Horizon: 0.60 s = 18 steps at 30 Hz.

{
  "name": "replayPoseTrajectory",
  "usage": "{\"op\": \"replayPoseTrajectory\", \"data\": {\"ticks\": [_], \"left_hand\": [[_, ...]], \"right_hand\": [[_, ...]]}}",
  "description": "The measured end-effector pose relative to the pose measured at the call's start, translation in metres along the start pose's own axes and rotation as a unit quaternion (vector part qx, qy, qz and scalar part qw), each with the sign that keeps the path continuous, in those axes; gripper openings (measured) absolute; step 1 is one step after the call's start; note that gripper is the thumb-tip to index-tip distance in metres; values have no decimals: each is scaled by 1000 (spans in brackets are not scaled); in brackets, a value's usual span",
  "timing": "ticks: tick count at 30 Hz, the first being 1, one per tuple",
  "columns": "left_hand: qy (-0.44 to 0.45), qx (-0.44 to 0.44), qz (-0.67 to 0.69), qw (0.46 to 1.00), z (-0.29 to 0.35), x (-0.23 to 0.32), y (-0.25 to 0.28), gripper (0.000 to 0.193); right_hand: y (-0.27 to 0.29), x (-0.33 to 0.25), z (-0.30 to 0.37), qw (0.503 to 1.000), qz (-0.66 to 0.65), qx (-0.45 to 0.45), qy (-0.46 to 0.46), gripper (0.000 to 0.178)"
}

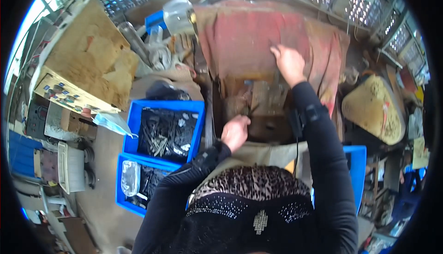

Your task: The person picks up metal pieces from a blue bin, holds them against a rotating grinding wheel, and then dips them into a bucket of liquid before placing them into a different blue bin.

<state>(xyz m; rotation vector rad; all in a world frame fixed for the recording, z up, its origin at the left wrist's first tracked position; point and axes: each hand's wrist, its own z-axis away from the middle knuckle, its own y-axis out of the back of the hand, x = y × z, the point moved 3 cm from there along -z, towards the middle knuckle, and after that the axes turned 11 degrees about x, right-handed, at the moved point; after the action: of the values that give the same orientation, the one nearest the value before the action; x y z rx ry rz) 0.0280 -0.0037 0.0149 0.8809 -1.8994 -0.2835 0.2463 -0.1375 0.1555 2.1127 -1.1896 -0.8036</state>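
My right hand is raised over a faded red cloth. Its fingers are pinched together, and a small dark sliver shows by the fingertips, too blurred to name. Lower and to the left, my left hand is closed at the near edge of a dark, brownish recess below the cloth. What its fingertips hold, if anything, I cannot make out. A pale block-like plate stands inside the recess, beyond my left hand.
Left of me, a blue crate holds many thin dark pieces; a second blue crate carries a clear plastic container. A stained control box with knobs stands farther left. At right are a triangular stained board and another blue bin.
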Motion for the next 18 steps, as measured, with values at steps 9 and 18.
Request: {"op": "replayPoseTrajectory", "data": {"ticks": [9,18], "left_hand": [[21,27,2,999,-1,-5,5,16],[9,56,-5,998,1,-9,3,20]], "right_hand": [[2,-5,-4,998,30,-52,-18,37],[4,-5,-4,995,29,-88,-45,42]]}}
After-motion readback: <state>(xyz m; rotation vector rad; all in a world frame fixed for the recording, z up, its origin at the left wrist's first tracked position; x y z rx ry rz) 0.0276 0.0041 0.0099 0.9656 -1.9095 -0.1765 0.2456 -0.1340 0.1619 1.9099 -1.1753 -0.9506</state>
